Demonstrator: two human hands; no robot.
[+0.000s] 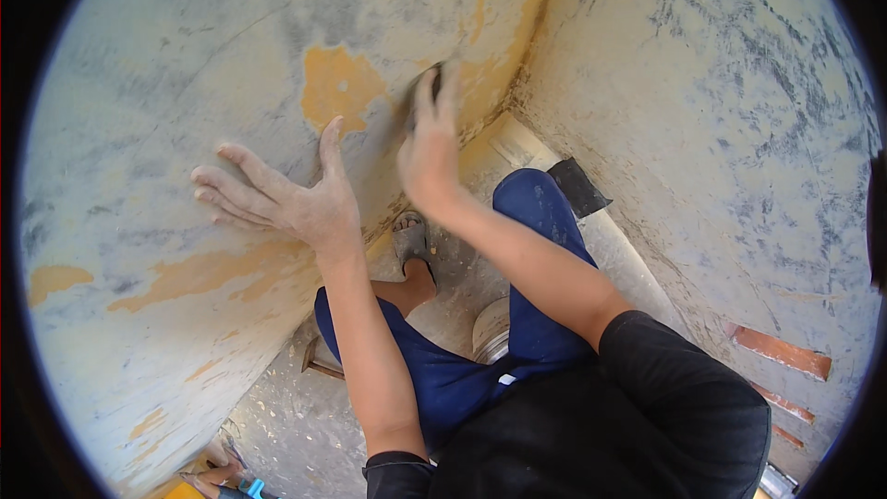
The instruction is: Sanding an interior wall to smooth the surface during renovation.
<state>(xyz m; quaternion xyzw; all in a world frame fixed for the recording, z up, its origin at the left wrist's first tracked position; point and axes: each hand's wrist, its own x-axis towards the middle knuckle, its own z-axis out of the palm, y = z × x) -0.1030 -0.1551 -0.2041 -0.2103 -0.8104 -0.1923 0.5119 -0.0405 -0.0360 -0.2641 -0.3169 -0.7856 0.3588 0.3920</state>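
My left hand (305,206) is open, its dusty fingers spread at the patchy wall (222,83), with the thumb pointing up. To its right, my right hand (432,152) is smeared by motion. Its fingers are on a dark flat pad (413,103) held against the same wall; the pad's kind is unclear. Just above and left of that pad, a yellow-orange patch (340,85) shows through the whitish coating. More orange streaks (208,275) run below my left hand.
A second, grey-streaked wall (702,129) meets the first at a corner. A black sheet (579,187) lies on the ledge at its foot. Beneath me stands a bucket (492,328). Reddish recesses (783,353) mark the right wall. Part of another person (217,473) shows at lower left.
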